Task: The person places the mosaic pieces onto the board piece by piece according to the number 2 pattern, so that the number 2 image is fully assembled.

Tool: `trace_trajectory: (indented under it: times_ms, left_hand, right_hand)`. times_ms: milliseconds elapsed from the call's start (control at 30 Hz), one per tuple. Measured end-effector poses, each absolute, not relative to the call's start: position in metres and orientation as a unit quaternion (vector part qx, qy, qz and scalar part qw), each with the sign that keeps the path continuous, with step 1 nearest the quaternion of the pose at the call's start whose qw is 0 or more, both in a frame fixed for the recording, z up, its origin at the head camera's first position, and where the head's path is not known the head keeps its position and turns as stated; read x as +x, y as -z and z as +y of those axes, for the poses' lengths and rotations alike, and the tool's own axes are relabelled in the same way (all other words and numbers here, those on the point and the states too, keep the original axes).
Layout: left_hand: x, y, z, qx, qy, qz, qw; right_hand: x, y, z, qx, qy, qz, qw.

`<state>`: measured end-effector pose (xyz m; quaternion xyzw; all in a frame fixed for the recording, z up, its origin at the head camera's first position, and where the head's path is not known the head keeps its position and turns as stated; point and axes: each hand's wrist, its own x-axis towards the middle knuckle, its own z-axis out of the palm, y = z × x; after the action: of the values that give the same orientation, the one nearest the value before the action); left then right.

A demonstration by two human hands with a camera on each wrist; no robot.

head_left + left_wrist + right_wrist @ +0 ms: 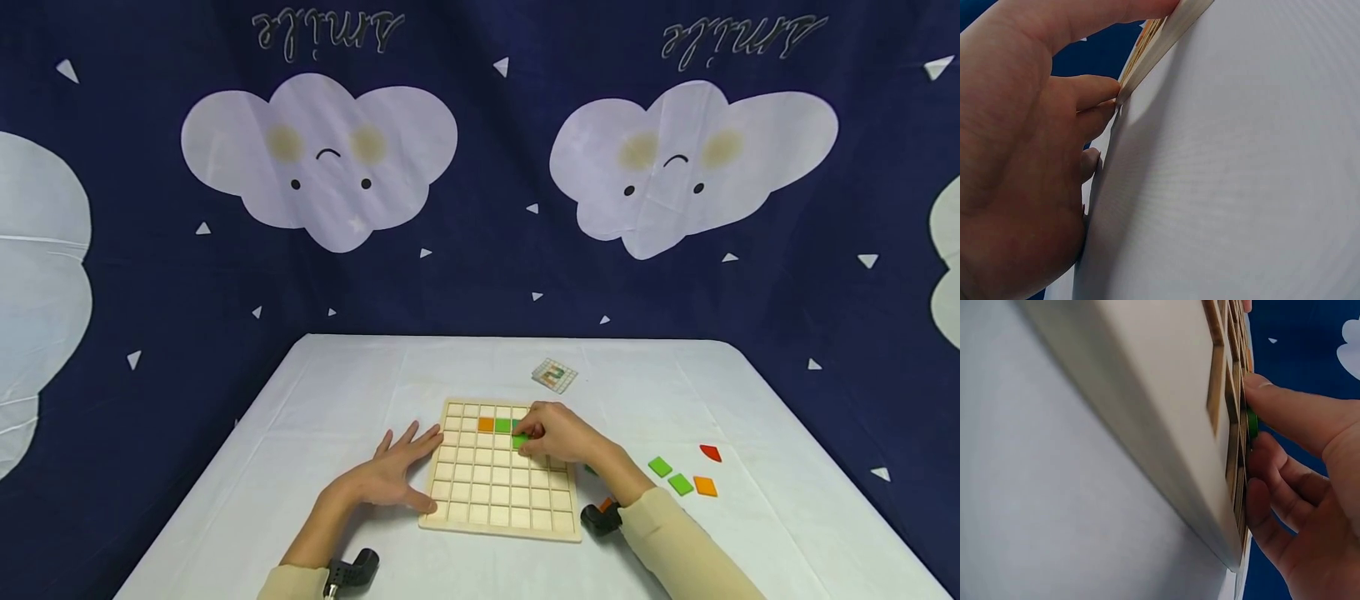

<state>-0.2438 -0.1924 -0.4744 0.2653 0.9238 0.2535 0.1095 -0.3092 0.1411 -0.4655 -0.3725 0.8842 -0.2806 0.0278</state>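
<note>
A wooden grid board (480, 500) lies on the white table. Along its second row from the top sit an orange square tile (486, 425) and a green square tile (502, 426). My right hand (558, 432) is over the upper right of the board. In the right wrist view its thumb and index finger pinch another green tile (1252, 422) at the grid; the fingers partly cover it. My left hand (393, 471) spreads its fingers along the board's left side, with the thumb at the lower left corner and fingertips at the edge.
Two loose green tiles (670, 475), an orange tile (705, 486) and a red curved piece (710, 452) lie to the right. Another orange piece (605, 504) shows beside the right wrist camera. A small stack of pattern cards (554, 376) lies behind the board.
</note>
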Motion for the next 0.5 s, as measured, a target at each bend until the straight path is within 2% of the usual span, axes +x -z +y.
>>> trace_trajectory:
  times_ms: [167,500]
  left_hand:
    - [-0.244,0.4741,-0.1926,0.268,-0.253,0.923,0.11]
    - [-0.2447,0.4735,-0.1922,0.268,-0.26,0.921,0.112]
  right_hand:
    - [-0.3084,0.4649,0.1398,-0.373,0.266,0.889,0.012]
    - [-0.3075,0.4647,0.1398,-0.371,0.265,0.89,0.029]
